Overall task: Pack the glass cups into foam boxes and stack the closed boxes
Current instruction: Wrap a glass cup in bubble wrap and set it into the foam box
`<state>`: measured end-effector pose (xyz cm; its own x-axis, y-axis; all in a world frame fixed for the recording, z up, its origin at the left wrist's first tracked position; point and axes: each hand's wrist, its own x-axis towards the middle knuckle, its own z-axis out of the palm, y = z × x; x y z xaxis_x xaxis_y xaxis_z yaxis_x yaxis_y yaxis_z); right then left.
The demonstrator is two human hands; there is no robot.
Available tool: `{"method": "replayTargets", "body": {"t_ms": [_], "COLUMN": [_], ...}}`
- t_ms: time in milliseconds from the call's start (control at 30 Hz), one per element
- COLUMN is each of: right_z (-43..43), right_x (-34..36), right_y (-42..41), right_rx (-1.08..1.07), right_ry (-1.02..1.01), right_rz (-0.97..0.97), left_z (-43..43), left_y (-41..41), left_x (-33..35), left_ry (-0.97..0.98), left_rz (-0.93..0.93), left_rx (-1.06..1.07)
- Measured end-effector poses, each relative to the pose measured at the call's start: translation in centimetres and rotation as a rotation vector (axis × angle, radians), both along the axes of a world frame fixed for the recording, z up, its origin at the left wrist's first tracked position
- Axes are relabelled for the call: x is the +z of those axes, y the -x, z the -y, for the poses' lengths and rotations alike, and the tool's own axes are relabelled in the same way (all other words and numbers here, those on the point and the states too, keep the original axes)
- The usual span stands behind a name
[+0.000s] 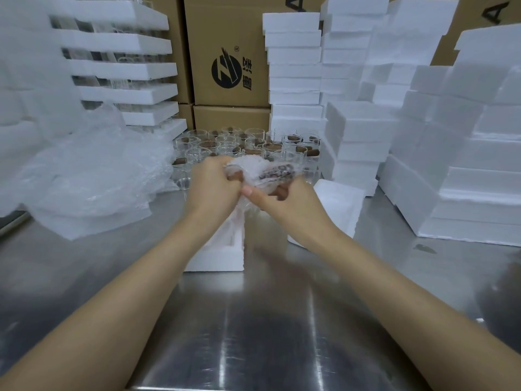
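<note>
Across the foreground runs a brushed stainless-steel table (pixel 253 334), smooth and streaked with glare. Behind it stand brown corrugated cardboard cartons (pixel 225 38), two of them stacked at centre, the upper one printed with a black round logo. To the right rise several columns of closed white rectangular foam boxes (pixel 451 165), grainy and matt. At the left a tower of at least six white foam slabs (pixel 127 69) alternates with rows of clear glass. Below it lies a crumpled heap of clear bubble wrap (pixel 93 170). At the back of the table cluster clear cylindrical glass cups (pixel 225 142), roughly two dozen and too crowded to count exactly, upright, many holding a brown cork-like piece. One open white foam box (pixel 214 258) sits under the wrists; its contents are hidden. One loose white foam piece (pixel 338 201) lies just right of it. Above the box the left hand (pixel 214 182) and right hand (pixel 284 196) both curl round one small bubble-wrapped bundle (pixel 265 173), through which something dark brown shows
</note>
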<state>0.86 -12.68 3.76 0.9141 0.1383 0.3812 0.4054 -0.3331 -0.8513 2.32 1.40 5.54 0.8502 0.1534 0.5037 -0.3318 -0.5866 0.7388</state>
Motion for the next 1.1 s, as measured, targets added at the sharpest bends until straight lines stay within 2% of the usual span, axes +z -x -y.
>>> {"method": "replayTargets", "body": {"t_ms": [133,233,300,400,533,667,700,800,933,1100], "right_z": [0.1,0.5,0.9,1.4,1.3,1.5,1.6,1.6,1.6,1.7], "right_x": [0.1,0.2,0.5,0.9,1.1,1.1,1.0,0.8,0.5,0.8], "right_y": [0.1,-0.1,-0.2,-0.4,0.0,-0.1,-0.2,-0.5,-0.9,-0.7], "right_rx": [-0.143,-0.213,-0.259,-0.290,-0.201,-0.168,-0.173,-0.203,-0.235,-0.249], "right_ry": [-0.058,-0.112,-0.056,0.022,0.041,0.095,0.126,0.182,0.140,0.099], "right_rz": [0.109,0.125,0.190,0.238,0.244,0.248,0.248,0.249,0.251,0.274], "left_z": [0.5,1.6,2.1,2.4,2.5,2.6,2.7,2.6,2.6,2.3], "left_y": [0.3,1.1,1.5,1.6,1.4,1.6,1.7,1.7,2.1,1.9], "left_x": [0.0,-0.2,-0.5,-0.8,-0.6,-0.5,-0.5,-0.6,-0.6,-0.9], "left_ry": [-0.129,0.019,0.066,0.113,0.334,0.450,0.436,0.231,0.126,-0.234], "left_rz": [0.031,-0.089,-0.117,-0.168,-0.294,-0.325,-0.304,-0.192,-0.139,0.139], "left_rx": [-0.085,-0.284,-0.362,-0.419,-0.494,-0.497,-0.484,-0.401,-0.380,-0.259]}}
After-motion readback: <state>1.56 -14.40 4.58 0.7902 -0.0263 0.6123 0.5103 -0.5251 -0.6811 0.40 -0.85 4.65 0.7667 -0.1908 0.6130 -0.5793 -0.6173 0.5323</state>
